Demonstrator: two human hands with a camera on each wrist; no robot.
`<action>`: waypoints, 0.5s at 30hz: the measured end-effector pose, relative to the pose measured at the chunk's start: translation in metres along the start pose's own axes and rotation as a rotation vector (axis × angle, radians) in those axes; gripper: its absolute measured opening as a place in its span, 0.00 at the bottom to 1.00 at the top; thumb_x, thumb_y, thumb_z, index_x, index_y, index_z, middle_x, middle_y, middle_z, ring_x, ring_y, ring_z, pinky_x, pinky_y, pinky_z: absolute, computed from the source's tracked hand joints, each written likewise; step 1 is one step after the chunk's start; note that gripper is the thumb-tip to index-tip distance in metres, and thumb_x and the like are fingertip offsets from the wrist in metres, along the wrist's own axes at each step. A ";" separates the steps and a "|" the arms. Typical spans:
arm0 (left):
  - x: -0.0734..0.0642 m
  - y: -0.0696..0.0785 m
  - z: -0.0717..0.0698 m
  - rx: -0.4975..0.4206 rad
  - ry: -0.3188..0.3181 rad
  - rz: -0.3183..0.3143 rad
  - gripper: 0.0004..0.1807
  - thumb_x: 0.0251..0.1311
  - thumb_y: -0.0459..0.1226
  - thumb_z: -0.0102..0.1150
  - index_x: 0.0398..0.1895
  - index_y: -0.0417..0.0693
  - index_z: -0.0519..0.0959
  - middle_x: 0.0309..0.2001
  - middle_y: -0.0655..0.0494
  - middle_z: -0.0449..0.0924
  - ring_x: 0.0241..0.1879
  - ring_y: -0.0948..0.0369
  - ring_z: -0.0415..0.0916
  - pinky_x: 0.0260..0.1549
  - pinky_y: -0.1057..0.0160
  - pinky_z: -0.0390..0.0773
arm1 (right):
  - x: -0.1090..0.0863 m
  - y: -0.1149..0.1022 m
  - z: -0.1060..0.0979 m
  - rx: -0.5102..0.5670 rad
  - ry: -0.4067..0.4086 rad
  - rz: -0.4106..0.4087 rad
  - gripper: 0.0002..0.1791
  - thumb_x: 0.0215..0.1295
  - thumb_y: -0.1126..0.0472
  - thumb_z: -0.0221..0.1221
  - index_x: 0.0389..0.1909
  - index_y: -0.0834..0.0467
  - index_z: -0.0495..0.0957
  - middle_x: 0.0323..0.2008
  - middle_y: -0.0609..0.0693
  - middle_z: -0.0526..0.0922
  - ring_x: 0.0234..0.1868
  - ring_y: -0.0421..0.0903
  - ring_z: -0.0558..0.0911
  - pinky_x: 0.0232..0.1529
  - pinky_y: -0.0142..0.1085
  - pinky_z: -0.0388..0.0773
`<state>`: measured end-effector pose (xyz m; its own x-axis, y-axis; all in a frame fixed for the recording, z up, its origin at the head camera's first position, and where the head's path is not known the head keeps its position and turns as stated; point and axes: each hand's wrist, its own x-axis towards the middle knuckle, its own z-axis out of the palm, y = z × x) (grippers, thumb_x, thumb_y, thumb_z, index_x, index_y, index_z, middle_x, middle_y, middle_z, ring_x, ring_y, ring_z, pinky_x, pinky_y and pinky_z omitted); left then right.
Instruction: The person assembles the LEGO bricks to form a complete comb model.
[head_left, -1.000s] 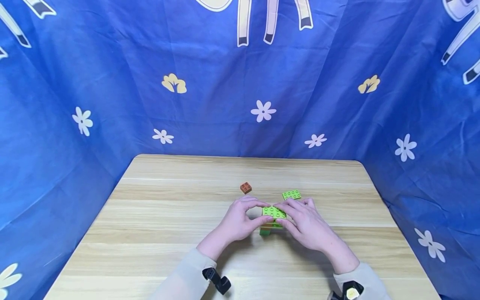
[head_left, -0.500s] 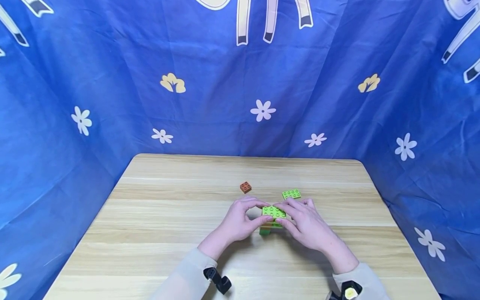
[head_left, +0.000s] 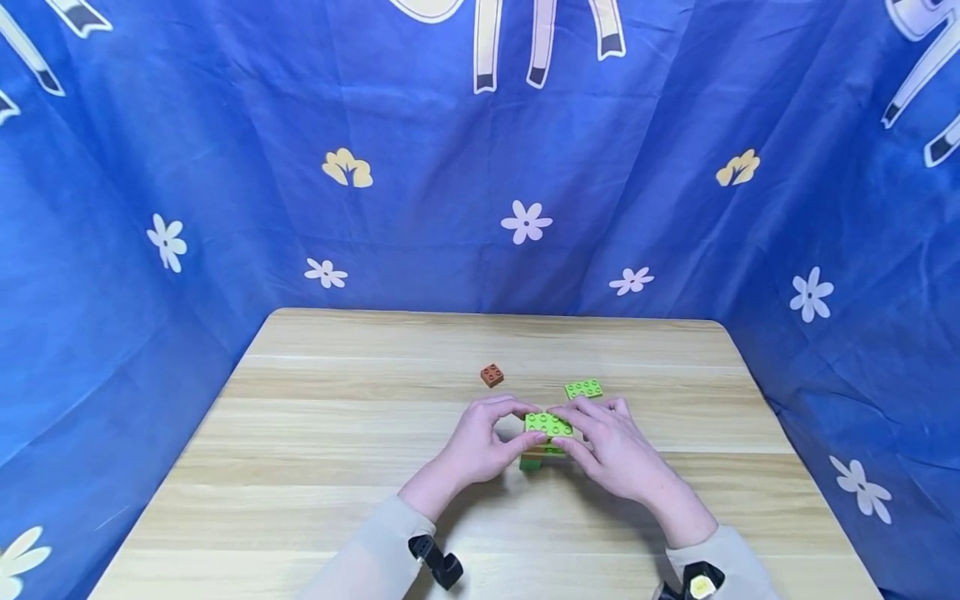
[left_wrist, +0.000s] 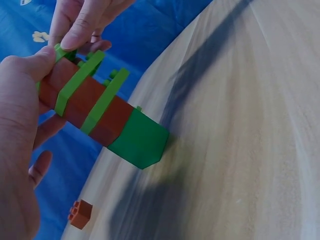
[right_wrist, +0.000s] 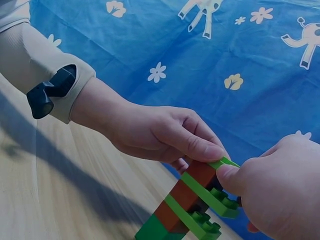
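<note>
A toy-brick tower stands upright on the table, with a dark green brick (left_wrist: pixel 140 140) at its foot and brown bricks (left_wrist: pixel 87 102) alternating with light green plates above. The light green plate (head_left: pixel 543 423) on top has its studs facing up. My left hand (head_left: pixel 483 443) pinches this plate's left side between thumb and fingers. From the right, my right hand (head_left: pixel 617 450) pinches the same plate, its thumb at the near edge and fingertips at the far edge. Two lower light green plates (right_wrist: pixel 197 225) stick out sideways past the brown bricks. The fingers partly hide the top plate.
A loose brown brick (head_left: pixel 492 376) lies behind the left hand. Just beyond the right hand's fingers lies another light green plate (head_left: pixel 583 388). The wooden table (head_left: pixel 337 467) is bordered by a blue patterned cloth (head_left: pixel 420 208) at the back and sides.
</note>
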<state>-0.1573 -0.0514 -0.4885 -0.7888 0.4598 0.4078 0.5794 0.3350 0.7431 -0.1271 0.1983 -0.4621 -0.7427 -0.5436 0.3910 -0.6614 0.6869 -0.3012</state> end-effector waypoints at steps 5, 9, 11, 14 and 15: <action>-0.002 0.001 -0.003 0.040 -0.009 -0.024 0.20 0.65 0.56 0.71 0.55 0.60 0.88 0.48 0.74 0.86 0.53 0.67 0.82 0.58 0.56 0.79 | 0.001 -0.001 0.001 -0.015 0.008 -0.020 0.21 0.78 0.47 0.62 0.65 0.51 0.82 0.49 0.38 0.81 0.46 0.36 0.82 0.52 0.46 0.64; -0.002 0.002 -0.005 0.058 -0.015 -0.036 0.21 0.65 0.58 0.71 0.56 0.61 0.87 0.49 0.75 0.86 0.53 0.68 0.82 0.58 0.57 0.79 | 0.002 -0.002 0.000 -0.030 0.012 -0.032 0.21 0.78 0.48 0.62 0.66 0.51 0.82 0.49 0.39 0.81 0.48 0.38 0.82 0.53 0.46 0.64; -0.002 0.003 -0.006 0.075 -0.022 -0.035 0.22 0.66 0.59 0.70 0.56 0.62 0.87 0.49 0.75 0.86 0.53 0.68 0.82 0.58 0.56 0.79 | 0.002 -0.002 -0.001 -0.036 0.008 -0.032 0.22 0.78 0.48 0.62 0.66 0.51 0.82 0.49 0.39 0.81 0.49 0.38 0.83 0.54 0.47 0.64; -0.001 0.005 -0.007 0.100 -0.036 -0.029 0.23 0.67 0.60 0.68 0.58 0.61 0.86 0.50 0.73 0.86 0.54 0.67 0.82 0.59 0.55 0.78 | 0.002 -0.003 -0.003 -0.042 -0.003 -0.029 0.22 0.77 0.47 0.62 0.66 0.51 0.82 0.49 0.39 0.81 0.50 0.39 0.83 0.55 0.47 0.65; -0.001 0.005 -0.007 0.109 -0.043 -0.028 0.23 0.67 0.60 0.67 0.58 0.61 0.86 0.51 0.72 0.86 0.55 0.67 0.81 0.59 0.55 0.78 | 0.002 -0.003 -0.003 -0.043 -0.005 -0.027 0.22 0.77 0.47 0.62 0.66 0.51 0.82 0.49 0.39 0.81 0.51 0.39 0.83 0.55 0.47 0.65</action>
<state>-0.1549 -0.0560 -0.4813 -0.7967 0.4831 0.3631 0.5782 0.4345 0.6906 -0.1262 0.1965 -0.4573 -0.7251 -0.5649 0.3939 -0.6763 0.6918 -0.2530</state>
